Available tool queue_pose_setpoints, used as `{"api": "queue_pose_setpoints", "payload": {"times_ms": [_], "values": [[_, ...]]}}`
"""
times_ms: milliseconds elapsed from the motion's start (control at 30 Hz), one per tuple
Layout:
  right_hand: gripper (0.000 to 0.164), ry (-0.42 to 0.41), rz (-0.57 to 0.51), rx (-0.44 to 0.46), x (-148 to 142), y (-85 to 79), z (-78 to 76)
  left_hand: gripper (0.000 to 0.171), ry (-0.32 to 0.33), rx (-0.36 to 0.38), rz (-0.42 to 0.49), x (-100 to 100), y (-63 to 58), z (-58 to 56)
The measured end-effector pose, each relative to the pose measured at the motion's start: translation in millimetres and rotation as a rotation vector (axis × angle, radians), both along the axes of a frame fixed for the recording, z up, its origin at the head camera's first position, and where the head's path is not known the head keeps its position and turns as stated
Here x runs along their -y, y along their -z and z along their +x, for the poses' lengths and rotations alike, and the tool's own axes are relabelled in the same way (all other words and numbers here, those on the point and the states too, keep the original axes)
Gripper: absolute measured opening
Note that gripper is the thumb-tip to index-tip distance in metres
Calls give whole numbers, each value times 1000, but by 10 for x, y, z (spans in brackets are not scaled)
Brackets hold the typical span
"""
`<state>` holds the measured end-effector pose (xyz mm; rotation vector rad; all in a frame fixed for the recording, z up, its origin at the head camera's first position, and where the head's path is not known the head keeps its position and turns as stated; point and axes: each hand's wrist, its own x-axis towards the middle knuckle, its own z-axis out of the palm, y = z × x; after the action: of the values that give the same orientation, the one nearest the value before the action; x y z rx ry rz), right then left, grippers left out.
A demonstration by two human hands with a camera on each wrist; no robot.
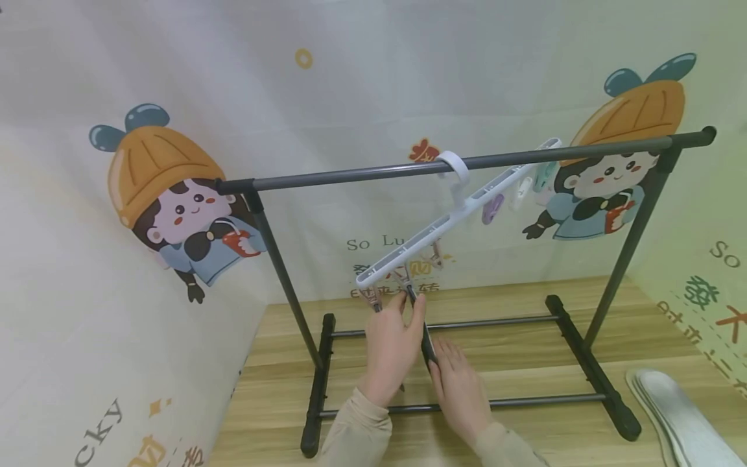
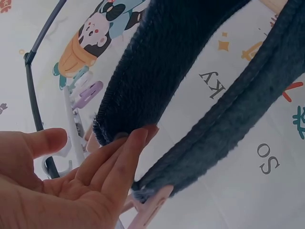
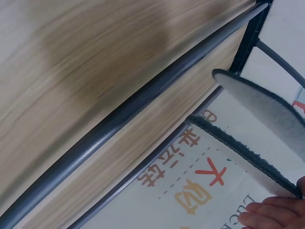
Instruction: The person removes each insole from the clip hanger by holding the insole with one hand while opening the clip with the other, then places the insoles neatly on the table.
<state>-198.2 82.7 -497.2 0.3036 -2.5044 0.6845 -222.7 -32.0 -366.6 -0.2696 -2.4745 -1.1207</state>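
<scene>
Two dark blue, fuzzy insoles hang from pinkish clips under one end of a white clip hanger. My left hand is just below that end, its fingers laid against the upper end of one insole, the thumb apart from it in the left wrist view. Lower down, my right hand pinches the edge of an insole between thumb and fingers. Only the right hand's fingertips show in the right wrist view, where the insoles' pale undersides are seen.
The hanger hooks over the bar of a black rack on a wood-grain surface. Purple, white and green clips hang at its far end. Pale insoles lie stacked at right. A printed cloth backs everything.
</scene>
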Motion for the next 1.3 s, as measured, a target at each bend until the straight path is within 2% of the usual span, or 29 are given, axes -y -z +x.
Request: {"api": "queue_pose_setpoints", "payload": {"times_ms": [233,467,767,1000,1300], "values": [[37,-2,-6,-6,-19,-14,109,46,-6,4,0,-7,-38,-40],[36,6,5,-43,-38,-21,166,34,-25,-28,-17,-17,-64,-121],[34,12,11,-71,-54,-34,230,39,-74,-58,-44,-36,-97,-267],[34,21,7,-91,-59,-45,252,41,-68,-70,-39,-36,-100,-373],[34,23,-4,-102,-88,-63,293,45,-41,-55,-59,-45,-94,-418]]}}
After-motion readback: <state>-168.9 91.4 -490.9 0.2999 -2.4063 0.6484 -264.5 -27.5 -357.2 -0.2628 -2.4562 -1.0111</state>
